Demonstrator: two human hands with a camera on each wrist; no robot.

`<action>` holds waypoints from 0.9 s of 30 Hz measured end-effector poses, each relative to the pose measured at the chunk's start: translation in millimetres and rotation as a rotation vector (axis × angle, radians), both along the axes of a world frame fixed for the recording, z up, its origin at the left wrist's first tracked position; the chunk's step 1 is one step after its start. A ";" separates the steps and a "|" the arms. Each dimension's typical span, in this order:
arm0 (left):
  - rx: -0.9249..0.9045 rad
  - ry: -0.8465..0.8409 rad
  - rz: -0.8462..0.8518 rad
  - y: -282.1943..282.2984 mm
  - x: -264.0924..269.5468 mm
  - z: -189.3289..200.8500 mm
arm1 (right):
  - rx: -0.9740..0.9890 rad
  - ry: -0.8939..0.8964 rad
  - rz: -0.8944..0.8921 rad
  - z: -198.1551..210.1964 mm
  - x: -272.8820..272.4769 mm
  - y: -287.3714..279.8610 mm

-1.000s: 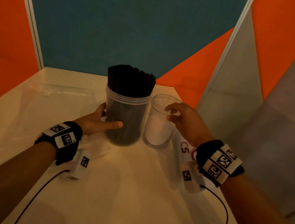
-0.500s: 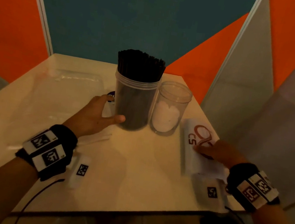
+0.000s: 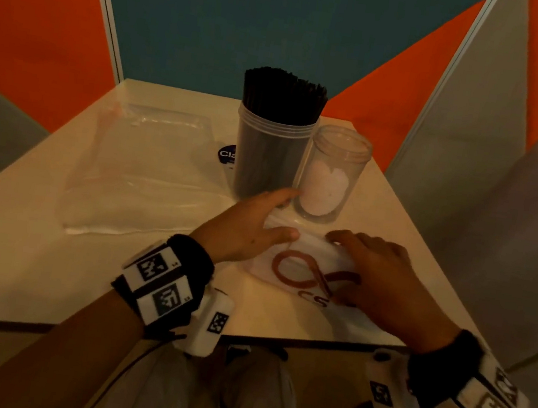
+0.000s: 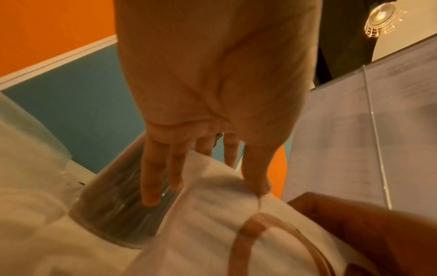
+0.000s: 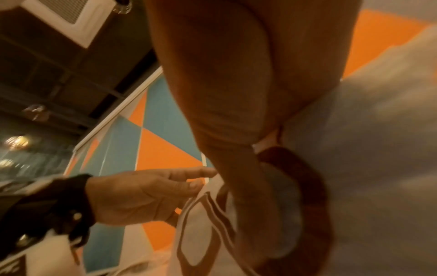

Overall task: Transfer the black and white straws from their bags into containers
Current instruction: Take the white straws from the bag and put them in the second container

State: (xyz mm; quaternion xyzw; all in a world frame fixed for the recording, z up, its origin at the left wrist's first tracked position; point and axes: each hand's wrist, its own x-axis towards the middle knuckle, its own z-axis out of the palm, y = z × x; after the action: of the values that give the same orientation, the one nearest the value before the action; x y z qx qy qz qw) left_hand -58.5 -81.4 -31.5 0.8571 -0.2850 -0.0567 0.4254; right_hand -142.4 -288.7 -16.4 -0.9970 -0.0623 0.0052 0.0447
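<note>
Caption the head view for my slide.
Both hands on the bag of white straws, beside the filled black-straw container.

Orange and teal wall panels split by pale metal strips; grey panel at right. Cream table. Dim, warm ceiling lamp overhead.

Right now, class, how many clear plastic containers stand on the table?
2. The taller container, packed with black straws, stands mid-table; the shorter container stands against its right side, without straws. None seems hidden.
</note>
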 end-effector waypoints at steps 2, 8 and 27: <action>-0.043 -0.064 0.065 9.5 -0.7 -4.3 | 0.021 -0.071 0.040 -1.2 2.1 7.7; -0.113 -0.180 0.294 56.4 0.7 -7.3 | 0.573 -0.266 -0.131 -11.5 15.2 -9.2; -0.054 -0.371 -0.049 -10.0 -24.4 2.5 | 1.211 -0.361 -0.121 -31.6 4.1 46.9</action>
State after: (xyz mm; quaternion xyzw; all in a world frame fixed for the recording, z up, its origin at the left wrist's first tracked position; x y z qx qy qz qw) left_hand -82.9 -91.3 -29.0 0.8339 -0.3809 0.0997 0.3869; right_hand -138.3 -241.7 -48.0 -0.7819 -0.0042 -0.2016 0.5899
